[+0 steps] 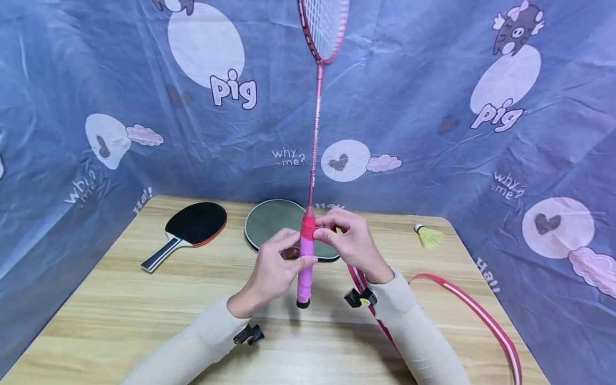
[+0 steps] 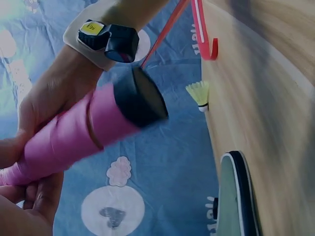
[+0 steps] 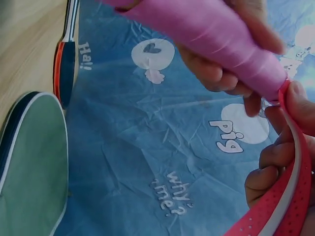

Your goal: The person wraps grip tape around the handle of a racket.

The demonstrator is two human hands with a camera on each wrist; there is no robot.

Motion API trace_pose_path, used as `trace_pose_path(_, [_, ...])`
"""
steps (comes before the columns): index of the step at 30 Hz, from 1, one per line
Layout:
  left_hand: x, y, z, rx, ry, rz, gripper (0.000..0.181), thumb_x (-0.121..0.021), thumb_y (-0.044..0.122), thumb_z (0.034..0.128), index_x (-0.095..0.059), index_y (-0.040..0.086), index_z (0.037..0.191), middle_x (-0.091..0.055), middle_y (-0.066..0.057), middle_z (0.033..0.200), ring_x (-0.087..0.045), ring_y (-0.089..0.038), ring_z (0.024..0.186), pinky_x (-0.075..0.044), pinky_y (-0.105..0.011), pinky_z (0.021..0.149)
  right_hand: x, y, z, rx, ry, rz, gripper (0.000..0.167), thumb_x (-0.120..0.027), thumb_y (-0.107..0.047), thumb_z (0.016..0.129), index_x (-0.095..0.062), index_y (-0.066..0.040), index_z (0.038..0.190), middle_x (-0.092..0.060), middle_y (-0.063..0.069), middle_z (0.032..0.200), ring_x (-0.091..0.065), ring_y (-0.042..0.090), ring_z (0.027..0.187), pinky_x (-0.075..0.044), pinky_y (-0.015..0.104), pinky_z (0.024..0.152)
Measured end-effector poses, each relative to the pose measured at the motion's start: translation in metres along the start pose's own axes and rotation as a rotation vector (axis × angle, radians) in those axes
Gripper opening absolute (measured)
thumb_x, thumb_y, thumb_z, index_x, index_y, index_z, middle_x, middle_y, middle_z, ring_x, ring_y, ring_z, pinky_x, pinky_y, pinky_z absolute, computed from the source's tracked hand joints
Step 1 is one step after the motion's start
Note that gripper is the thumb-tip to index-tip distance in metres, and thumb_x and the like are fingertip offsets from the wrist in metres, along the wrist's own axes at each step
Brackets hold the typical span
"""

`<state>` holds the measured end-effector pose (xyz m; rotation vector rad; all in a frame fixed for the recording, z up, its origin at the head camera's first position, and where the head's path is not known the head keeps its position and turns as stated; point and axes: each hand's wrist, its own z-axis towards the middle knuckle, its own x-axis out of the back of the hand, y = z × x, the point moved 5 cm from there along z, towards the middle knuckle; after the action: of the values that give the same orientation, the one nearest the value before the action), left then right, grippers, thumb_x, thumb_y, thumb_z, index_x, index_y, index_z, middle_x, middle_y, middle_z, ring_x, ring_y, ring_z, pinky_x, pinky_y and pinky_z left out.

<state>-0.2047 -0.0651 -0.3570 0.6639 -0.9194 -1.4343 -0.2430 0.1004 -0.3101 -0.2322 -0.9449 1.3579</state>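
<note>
A badminton racket (image 1: 305,275) stands nearly upright over the table, its head running out of the top of the head view. My left hand (image 1: 275,266) holds its pink-wrapped handle between thumb and fingers. Just above, at the handle's top, red grip tape (image 3: 294,167) lies around the handle, and my right hand (image 1: 353,239) pinches it there. From that hand the perforated tape trails down past the right forearm and curves over the table's right side. In the left wrist view the handle's black butt cap (image 2: 142,96) points toward the camera.
On the wooden table (image 1: 231,342) a black-and-red table tennis bat (image 1: 196,223) lies at left. Behind my hands is a green round-ended bat or case (image 1: 274,216) with a white edge. A yellow shuttlecock (image 1: 428,236) lies at back right. Printed blue cloth (image 1: 409,96) hangs around the table.
</note>
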Motion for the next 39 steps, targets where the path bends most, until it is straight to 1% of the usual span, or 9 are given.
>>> trace_pose_path(4, [0.001,-0.002,0.001,0.039,0.027,-0.055,0.052,-0.084,0.004,0.0801,-0.066,-0.003,0.129,-0.068,-0.017,0.109,-0.072,-0.014,0.097,-0.062,-0.028,0.086,0.005,-0.001,0.000,0.018,-0.003,-0.025,0.015,-0.082,-0.002,0.080,-0.079,-0.006,0.094,-0.066,0.004,0.077,-0.046,0.009,0.068,-0.037,0.022,0.056])
trace_pose_path(9, [0.001,-0.005,0.001,0.054,0.046,-0.092,0.048,-0.083,0.001,0.0802,-0.069,-0.003,0.125,-0.070,-0.019,0.109,-0.074,-0.021,0.098,-0.062,-0.028,0.087,0.008,-0.003,-0.001,0.017,-0.023,-0.025,0.014,-0.082,-0.002,0.081,-0.078,-0.007,0.093,-0.060,0.004,0.076,-0.048,0.009,0.069,-0.037,0.020,0.056])
trace_pose_path(14, [0.001,-0.007,0.001,0.064,0.053,-0.110,0.045,-0.081,0.000,0.0819,-0.068,-0.005,0.125,-0.071,-0.022,0.111,-0.072,-0.011,0.098,-0.061,-0.028,0.087,0.008,-0.005,0.000,0.013,-0.044,-0.032,0.014,-0.081,-0.002,0.082,-0.077,-0.007,0.095,-0.058,0.002,0.076,-0.050,0.009,0.070,-0.040,0.019,0.058])
trace_pose_path(18, [0.001,-0.002,0.001,0.048,0.036,-0.152,0.044,-0.076,-0.004,0.0854,-0.065,-0.010,0.127,-0.069,-0.028,0.113,-0.070,-0.003,0.098,-0.061,-0.025,0.088,0.007,-0.007,0.003,0.012,-0.050,-0.054,0.013,-0.081,-0.003,0.083,-0.077,-0.009,0.094,-0.061,0.000,0.077,-0.050,0.008,0.070,-0.041,0.020,0.058])
trace_pose_path(25, [0.002,0.003,0.003,0.012,-0.028,-0.188,0.044,-0.067,-0.005,0.0917,-0.058,-0.011,0.134,-0.068,-0.031,0.124,-0.069,-0.002,0.103,-0.059,-0.021,0.090,0.008,-0.009,0.004,0.010,-0.075,-0.036,0.008,-0.076,-0.003,0.087,-0.075,-0.006,0.095,-0.064,0.004,0.081,-0.052,0.006,0.068,-0.045,0.018,0.057])
trace_pose_path(29, [0.003,0.004,0.003,0.029,-0.045,-0.201,0.045,-0.067,-0.003,0.0930,-0.058,-0.008,0.136,-0.068,-0.029,0.126,-0.069,-0.002,0.105,-0.059,-0.022,0.091,0.008,-0.009,0.003,0.021,-0.091,-0.051,0.011,-0.074,-0.002,0.089,-0.076,-0.006,0.099,-0.065,0.005,0.087,-0.053,0.006,0.073,-0.046,0.017,0.060])
trace_pose_path(33, [0.002,0.003,0.003,0.050,-0.028,-0.225,0.044,-0.067,-0.003,0.0925,-0.058,-0.007,0.136,-0.067,-0.029,0.127,-0.069,-0.003,0.110,-0.059,-0.022,0.092,0.009,-0.009,0.001,0.009,-0.078,-0.043,0.012,-0.075,-0.001,0.088,-0.076,-0.006,0.099,-0.066,0.005,0.088,-0.053,0.006,0.072,-0.046,0.017,0.058])
trace_pose_path(36, [-0.001,0.003,0.001,0.013,-0.005,-0.180,0.044,-0.068,-0.002,0.0925,-0.058,-0.005,0.135,-0.067,-0.026,0.129,-0.068,-0.008,0.113,-0.059,-0.023,0.093,0.010,-0.008,0.001,-0.008,-0.049,-0.038,0.013,-0.076,-0.002,0.087,-0.077,-0.005,0.100,-0.066,0.005,0.086,-0.052,0.006,0.069,-0.045,0.018,0.056])
trace_pose_path(39, [-0.003,0.004,-0.001,-0.080,0.033,-0.015,0.052,-0.077,0.006,0.0885,-0.060,0.001,0.137,-0.066,-0.017,0.131,-0.066,-0.012,0.111,-0.058,-0.022,0.092,0.010,-0.008,0.000,-0.024,-0.024,-0.039,0.013,-0.076,-0.002,0.087,-0.077,-0.004,0.101,-0.066,0.006,0.086,-0.051,0.006,0.066,-0.044,0.019,0.054])
